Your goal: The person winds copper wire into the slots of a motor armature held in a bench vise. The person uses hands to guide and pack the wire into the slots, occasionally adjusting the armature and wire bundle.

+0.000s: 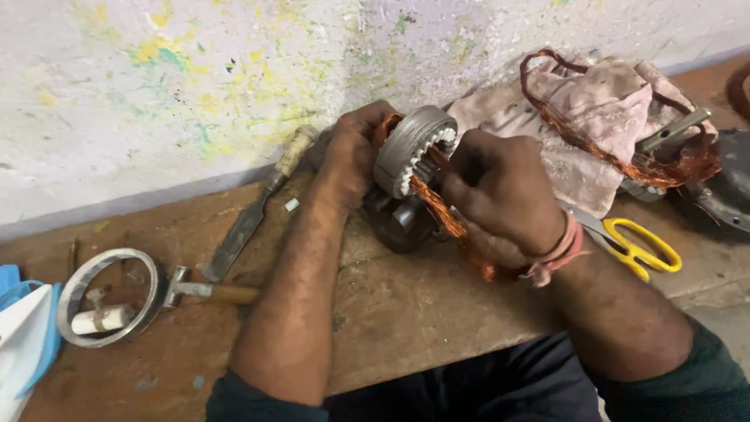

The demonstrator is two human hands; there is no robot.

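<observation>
A round grey metal motor stator (pixel 410 141) with white slot teeth stands tilted on a dark block on the wooden bench (pixel 391 312). My left hand (pixel 351 152) grips its far left side. My right hand (pixel 500 191) is closed on a bundle of copper wire (pixel 437 207) that runs out of the stator's middle and down past my wrist. A red thread band sits around my right wrist.
A chisel (pixel 250 219) with a pale handle lies left of my arm. A metal ring (pixel 109 297) and a small wooden-handled tool lie at the left. Yellow-handled scissors (pixel 637 246), a pink cloth (pixel 594 125) with tangled copper wire and dark metal parts sit at the right.
</observation>
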